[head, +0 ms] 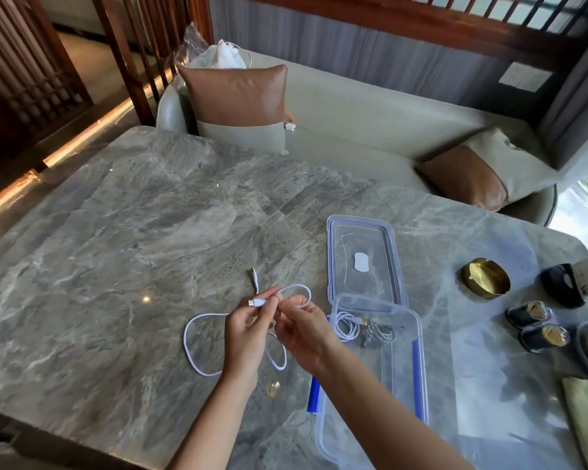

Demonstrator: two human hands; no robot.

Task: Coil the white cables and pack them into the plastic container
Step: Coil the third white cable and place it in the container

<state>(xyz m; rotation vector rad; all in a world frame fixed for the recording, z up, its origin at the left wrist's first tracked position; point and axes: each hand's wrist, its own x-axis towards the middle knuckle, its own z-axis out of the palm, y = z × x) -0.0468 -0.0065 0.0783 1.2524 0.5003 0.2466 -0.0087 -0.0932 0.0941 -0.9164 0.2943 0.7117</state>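
Note:
A white cable [192, 347] lies partly looped on the grey marble table [116, 232]. My left hand [248, 330] pinches its plug end near the connector. My right hand [301, 329] holds a small loop of the same cable just to the right. The other plug end points away on the table above my hands. The clear plastic container [404, 385] with blue clips stands to the right of my hands. Inside it lie a coiled white cable [347, 325] and another small coiled cable [382, 332].
The container's lid [364, 259] lies flat beyond the container. At the right stand a brass ashtray [486, 278], two small dark jars [537, 329] and a dark object. Sofa cushions sit beyond the table's far edge.

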